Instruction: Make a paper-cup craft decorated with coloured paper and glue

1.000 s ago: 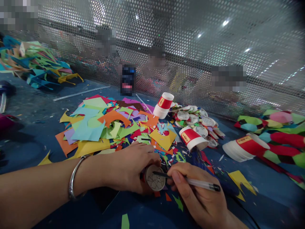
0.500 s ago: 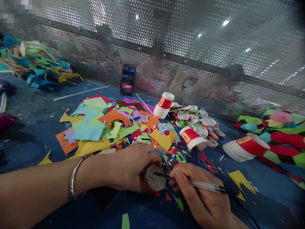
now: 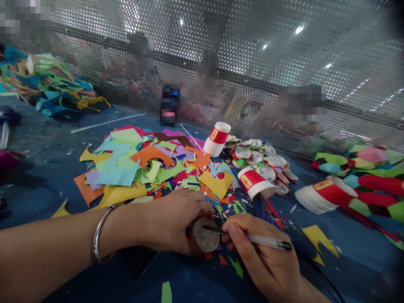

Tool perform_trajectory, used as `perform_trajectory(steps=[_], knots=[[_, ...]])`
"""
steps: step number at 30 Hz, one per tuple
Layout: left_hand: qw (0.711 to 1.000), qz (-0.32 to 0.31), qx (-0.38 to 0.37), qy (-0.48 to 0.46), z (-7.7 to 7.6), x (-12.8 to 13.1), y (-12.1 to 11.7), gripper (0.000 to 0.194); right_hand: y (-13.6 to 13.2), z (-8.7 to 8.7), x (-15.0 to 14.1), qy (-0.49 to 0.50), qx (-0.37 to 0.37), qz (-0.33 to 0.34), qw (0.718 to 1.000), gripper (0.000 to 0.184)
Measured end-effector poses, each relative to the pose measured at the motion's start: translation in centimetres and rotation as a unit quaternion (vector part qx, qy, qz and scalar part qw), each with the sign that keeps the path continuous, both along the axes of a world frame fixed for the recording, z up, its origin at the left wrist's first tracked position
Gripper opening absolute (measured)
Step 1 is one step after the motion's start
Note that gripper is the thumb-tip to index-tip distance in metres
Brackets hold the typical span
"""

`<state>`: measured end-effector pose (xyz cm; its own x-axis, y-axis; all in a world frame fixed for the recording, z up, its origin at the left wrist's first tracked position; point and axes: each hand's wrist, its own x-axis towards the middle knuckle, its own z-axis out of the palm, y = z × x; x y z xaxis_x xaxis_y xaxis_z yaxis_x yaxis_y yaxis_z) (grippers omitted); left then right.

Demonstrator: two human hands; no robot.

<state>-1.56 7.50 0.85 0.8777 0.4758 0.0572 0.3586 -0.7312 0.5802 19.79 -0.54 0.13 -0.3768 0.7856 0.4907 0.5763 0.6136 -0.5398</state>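
My left hand [image 3: 179, 221] is closed around what looks like a paper cup [image 3: 205, 236], its round white base turned up toward me. Black lines form a pattern of angular shapes on that base. Most of the cup's side is hidden by my fingers. In my right hand [image 3: 261, 248] a pen [image 3: 268, 241] with a clear barrel and black end is pinched between thumb and fingers. Its dark tip lies over the upper part of the base; whether it touches I cannot tell. Cut coloured paper scraps [image 3: 118, 168] lie just beyond my left hand.
Stacked red and white cups [image 3: 217, 139] stand behind the scraps; another cup [image 3: 254, 183] and a longer stack [image 3: 328, 195] lie sideways at right. White discs [image 3: 254, 158] are heaped nearby. A phone [image 3: 169, 105] leans against the perforated metal panel [image 3: 189, 63]. Glue sticks [image 3: 107, 123] lie left.
My right hand and the pen have shifted slightly left and up, with the tip moving a little across the cup's base. My left hand and the cup have hardly moved.
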Motion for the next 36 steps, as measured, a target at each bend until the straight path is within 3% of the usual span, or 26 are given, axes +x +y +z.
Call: perform_trajectory(steps=[14,36], knots=[[1.000,-0.002,-0.008,-0.007,0.01,0.03,0.06,0.045,-0.15,-0.01,0.33,-0.021,0.058,-0.011,0.998,0.017],[1.000,-0.006,-0.004,-0.007,0.08,0.01,0.02,0.043,-0.22,0.31,0.25,-0.034,0.053,-0.012,0.998,0.017]])
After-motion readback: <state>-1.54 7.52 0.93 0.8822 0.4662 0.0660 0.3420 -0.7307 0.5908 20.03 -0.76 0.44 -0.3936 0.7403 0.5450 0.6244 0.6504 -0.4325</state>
